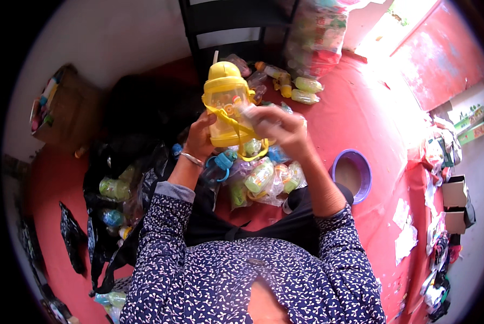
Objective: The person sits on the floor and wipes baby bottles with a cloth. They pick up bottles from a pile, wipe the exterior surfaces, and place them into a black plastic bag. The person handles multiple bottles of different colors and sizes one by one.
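A yellow children's water bottle (223, 102) is held up in front of me, roughly upright. It has a domed lid, a pale straw sticking up and a yellow carrying strap (235, 125). My left hand (200, 135) is closed round the bottle's lower left side. At its right side is my right hand (281, 125), smeared by motion, with something pale at its fingertips. Whether that hand grips anything cannot be made out. Below the bottle, several plastic-wrapped baby bottles (260, 175) and a blue-handled cup (222, 163) lie in a heap between my legs.
A purple basin (367, 175) with cloudy liquid stands right of my knee. At left lies an open black plastic bag (99, 162) holding wrapped bottles; beyond it is a cardboard box (72, 110). A black chair (234, 19) and a stuffed clear sack (315, 43) stand at the back.
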Available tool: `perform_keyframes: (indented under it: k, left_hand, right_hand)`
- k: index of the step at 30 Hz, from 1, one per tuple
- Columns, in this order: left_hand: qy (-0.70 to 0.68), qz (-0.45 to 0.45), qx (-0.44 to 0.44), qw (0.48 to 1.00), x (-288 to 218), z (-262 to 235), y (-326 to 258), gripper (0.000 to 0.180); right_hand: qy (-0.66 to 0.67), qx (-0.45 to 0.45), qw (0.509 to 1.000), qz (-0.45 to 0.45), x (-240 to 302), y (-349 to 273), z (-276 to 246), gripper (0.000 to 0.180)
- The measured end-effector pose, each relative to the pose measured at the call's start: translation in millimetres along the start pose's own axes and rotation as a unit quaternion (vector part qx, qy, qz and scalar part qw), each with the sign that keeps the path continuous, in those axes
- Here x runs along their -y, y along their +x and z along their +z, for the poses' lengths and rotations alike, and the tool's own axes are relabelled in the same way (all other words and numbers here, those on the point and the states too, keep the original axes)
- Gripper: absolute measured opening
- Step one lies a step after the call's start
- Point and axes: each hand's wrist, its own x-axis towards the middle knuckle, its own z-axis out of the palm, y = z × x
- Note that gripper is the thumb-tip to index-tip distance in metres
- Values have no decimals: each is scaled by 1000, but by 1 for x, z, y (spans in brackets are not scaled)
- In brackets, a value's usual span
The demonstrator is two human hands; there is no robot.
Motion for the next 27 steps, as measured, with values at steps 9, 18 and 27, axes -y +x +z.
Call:
perform_keyframes:
  k: [9, 18, 27]
  left_hand:
    - [-78, -60, 28, 995, 12, -3, 1, 63]
    - [22, 18, -36, 999, 0, 6, 8, 56]
    - [23, -45, -59, 997, 15, -5, 9, 62]
  right_hand:
    - [100, -216, 967, -93, 9, 14, 2, 24]
    - [551, -177, 800, 158, -50, 16, -24, 30]
    - [704, -73, 698, 107, -54, 18, -27, 37]
